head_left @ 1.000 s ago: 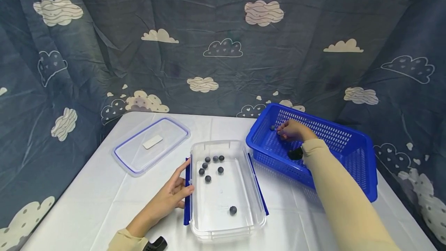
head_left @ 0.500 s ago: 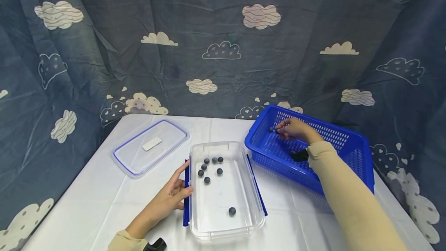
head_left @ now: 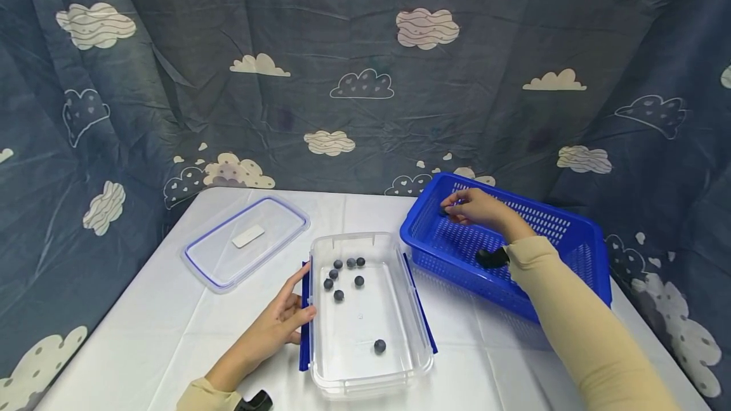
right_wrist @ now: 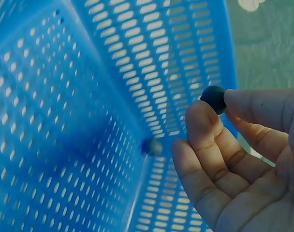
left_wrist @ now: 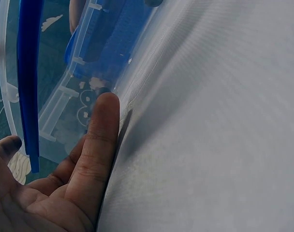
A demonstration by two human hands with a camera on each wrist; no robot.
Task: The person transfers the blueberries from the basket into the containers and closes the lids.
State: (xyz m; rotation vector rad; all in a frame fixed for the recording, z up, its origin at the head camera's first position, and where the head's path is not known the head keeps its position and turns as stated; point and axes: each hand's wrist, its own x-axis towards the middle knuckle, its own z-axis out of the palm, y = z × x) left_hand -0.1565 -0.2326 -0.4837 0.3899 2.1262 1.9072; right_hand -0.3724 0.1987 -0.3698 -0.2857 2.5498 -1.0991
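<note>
My right hand (head_left: 476, 208) is inside the blue plastic basket (head_left: 457, 270), pinching a blueberry (right_wrist: 213, 99) between thumb and fingertips. In the right wrist view, another blueberry (right_wrist: 152, 146) lies in the basket's corner below the fingers. My left hand (head_left: 280, 322) rests against the left side of a clear plastic food container (head_left: 394, 309), thumb and index finger extended along its blue side flap (head_left: 305, 325). Several blueberries lie toward the container's far end, among them one blueberry (head_left: 339, 295); a lone blueberry (head_left: 379, 346) sits near its front.
A clear lid (head_left: 280, 214) with a blue seal and a white label lies at the table's back left. White cloth covers the table (head_left: 228, 316). A dark curtain (head_left: 365, 37) with cloud prints hangs behind and at both sides.
My right hand has lifted slightly inside the basket, with a blueberry now pinched at its fingertips. The left hand and the container stay in place; the view has shifted a little.
</note>
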